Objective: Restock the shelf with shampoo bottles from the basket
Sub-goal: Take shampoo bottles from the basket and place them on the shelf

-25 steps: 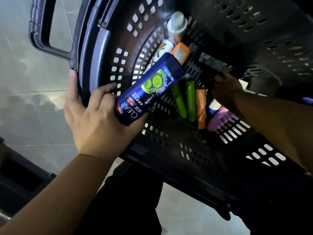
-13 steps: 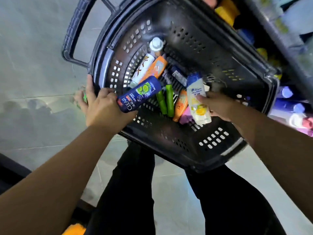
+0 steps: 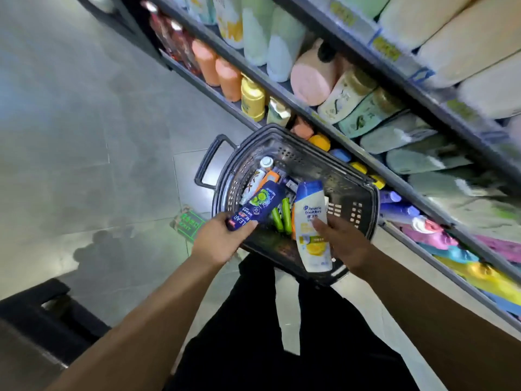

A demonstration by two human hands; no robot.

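Observation:
A black plastic basket (image 3: pixel 356 193) stands on the floor in front of the shelf (image 3: pixel 284 91). My left hand (image 3: pixel 218 241) grips a dark blue shampoo bottle (image 3: pixel 260 203) by its lower end, above the basket's near left side. My right hand (image 3: pixel 342 241) holds a white shampoo bottle (image 3: pixel 311 221) with a blue cap and a yellow label, above the basket's near right side. Inside the basket lie two green tubes (image 3: pixel 282 217), an orange tube, a white bottle and other toiletries.
The shelf runs diagonally from top left to right, packed with orange, yellow, white, pink and blue bottles and pale refill packs (image 3: pixel 363 108). Grey tiled floor (image 3: pixel 84 136) lies to the left. A dark object (image 3: pixel 42 311) sits at the lower left. My dark trousers are below the basket.
The view has pulled back and up from the basket, bringing the shelf into sight. My right hand took a white bottle from the basket and lifted it. Both bottles have risen.

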